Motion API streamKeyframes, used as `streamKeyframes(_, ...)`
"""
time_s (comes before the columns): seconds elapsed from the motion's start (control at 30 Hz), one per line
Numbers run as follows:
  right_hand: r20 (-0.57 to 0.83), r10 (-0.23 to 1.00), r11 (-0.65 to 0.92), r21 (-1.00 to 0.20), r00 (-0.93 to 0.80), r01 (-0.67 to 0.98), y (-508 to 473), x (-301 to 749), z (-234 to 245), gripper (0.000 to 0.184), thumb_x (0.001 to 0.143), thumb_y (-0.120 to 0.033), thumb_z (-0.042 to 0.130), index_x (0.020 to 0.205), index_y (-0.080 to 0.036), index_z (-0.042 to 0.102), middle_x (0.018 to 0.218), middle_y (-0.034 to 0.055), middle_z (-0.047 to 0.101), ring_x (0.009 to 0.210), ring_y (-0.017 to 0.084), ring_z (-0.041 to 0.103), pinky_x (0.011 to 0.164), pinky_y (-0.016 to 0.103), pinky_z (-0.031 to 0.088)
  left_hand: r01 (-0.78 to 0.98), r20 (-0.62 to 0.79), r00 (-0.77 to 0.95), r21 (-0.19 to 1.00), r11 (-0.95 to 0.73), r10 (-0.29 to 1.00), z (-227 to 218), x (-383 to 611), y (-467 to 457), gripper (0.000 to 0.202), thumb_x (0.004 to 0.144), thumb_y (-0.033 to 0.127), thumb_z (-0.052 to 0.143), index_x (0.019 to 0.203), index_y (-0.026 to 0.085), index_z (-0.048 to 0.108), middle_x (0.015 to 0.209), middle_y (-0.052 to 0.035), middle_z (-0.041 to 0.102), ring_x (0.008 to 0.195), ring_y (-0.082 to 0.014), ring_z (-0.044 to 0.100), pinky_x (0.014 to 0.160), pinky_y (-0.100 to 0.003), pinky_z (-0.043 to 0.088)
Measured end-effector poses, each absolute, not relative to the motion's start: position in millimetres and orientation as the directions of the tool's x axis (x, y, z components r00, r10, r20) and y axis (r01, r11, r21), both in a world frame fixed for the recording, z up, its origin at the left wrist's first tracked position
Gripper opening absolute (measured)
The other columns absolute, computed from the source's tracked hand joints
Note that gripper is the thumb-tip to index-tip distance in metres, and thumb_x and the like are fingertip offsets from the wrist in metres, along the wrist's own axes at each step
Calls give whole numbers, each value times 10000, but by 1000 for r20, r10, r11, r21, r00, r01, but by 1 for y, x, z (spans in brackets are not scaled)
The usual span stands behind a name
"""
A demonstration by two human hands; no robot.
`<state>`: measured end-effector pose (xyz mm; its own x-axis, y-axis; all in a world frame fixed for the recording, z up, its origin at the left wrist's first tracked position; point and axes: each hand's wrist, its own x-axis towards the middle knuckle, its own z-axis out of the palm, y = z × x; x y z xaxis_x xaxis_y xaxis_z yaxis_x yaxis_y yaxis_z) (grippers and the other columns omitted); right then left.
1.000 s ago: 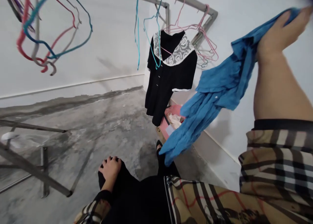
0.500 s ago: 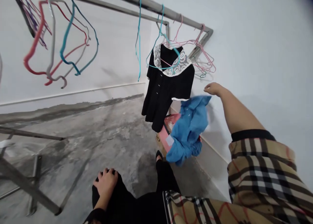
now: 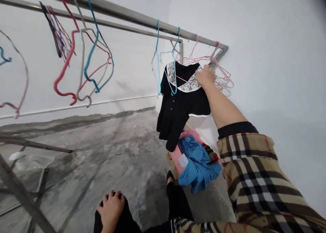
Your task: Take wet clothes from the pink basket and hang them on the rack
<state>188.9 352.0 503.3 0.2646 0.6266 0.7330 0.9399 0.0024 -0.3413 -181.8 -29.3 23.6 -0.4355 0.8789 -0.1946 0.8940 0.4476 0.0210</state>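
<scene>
A black short-sleeved blouse (image 3: pixel 178 114) with a white lace collar hangs from a pink hanger (image 3: pixel 195 43) on the metal rail. My right hand (image 3: pixel 206 76) is closed at the blouse's right shoulder, over the edge of the lace collar; its fingertips are partly hidden. Below, a blue garment (image 3: pixel 200 168) lies crumpled over a pink basket (image 3: pixel 176 155), a white patch showing on it. My left hand (image 3: pixel 112 206) rests on my knee with its fingers spread, holding nothing. Two light blue hangers (image 3: pixel 157 60) hang just left of the blouse, one partly in front of it.
The metal rail (image 3: pixel 122 13) runs across the top to the wall. Red, grey and blue hangers (image 3: pixel 88 61) hang at left, and several pink ones (image 3: pixel 225 72) crowd the right end. Metal legs (image 3: pixel 24 195) stand lower left. Dark red cloth (image 3: pixel 211 153) shows in the basket.
My right hand has moved up and left from above the blue garment to the blouse's shoulder. The blue garment has dropped onto the basket. My left hand stays on my knee.
</scene>
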Motion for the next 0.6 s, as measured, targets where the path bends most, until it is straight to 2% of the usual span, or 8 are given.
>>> streamKeyframes(0.1, 696, 617, -27, -446, 366, 895, 363, 173, 504, 471, 841, -422, 580, 1156, -75, 534, 1183, 256, 565, 1202, 403, 477, 980, 691, 259, 891, -202, -447, -11, 454, 871, 21, -182, -28, 384, 902, 356, 396, 1156, 358, 684, 1394, -39, 557, 1325, -303, 407, 1007, -506, 278)
streamKeyframes(0.23, 637, 623, -107, -506, 455, 856, 365, 163, 504, 328, 882, -296, 465, 1117, -84, 554, 1131, 243, 607, 1173, 383, 546, 988, 645, 321, 887, -240, -454, -31, 461, 858, 19, -181, -26, 379, 898, 359, 411, 1168, 373, 677, 1421, -27, 539, 1344, -301, 403, 1012, -507, 286)
streamKeyframes(0.33, 642, 608, -134, -498, 468, 857, 362, 165, 505, 298, 849, -181, 436, 1092, -91, 583, 1113, 220, 627, 1156, 351, 571, 998, 606, 339, 888, -243, -451, -20, 460, 859, 17, -181, -24, 378, 898, 358, 412, 1162, 377, 682, 1421, -29, 541, 1341, -310, 409, 1010, -513, 291)
streamKeyframes(0.5, 686, 578, -176, -425, 443, 888, 356, 171, 509, 354, 862, -291, 515, 1118, -55, 579, 1119, 249, 619, 1161, 373, 553, 986, 612, 325, 892, -247, -444, -27, 452, 861, 16, -182, -23, 386, 908, 355, 405, 1184, 362, 674, 1422, -36, 536, 1350, -307, 394, 1025, -514, 273)
streamKeyframes(0.6, 679, 607, -184, -386, 413, 904, 350, 170, 511, 320, 904, -236, 451, 1148, -54, 550, 1163, 257, 598, 1200, 352, 525, 1010, 609, 304, 896, -233, -433, -3, 445, 871, 16, -182, -25, 392, 910, 348, 388, 1167, 347, 683, 1405, -45, 547, 1336, -314, 406, 1023, -517, 273)
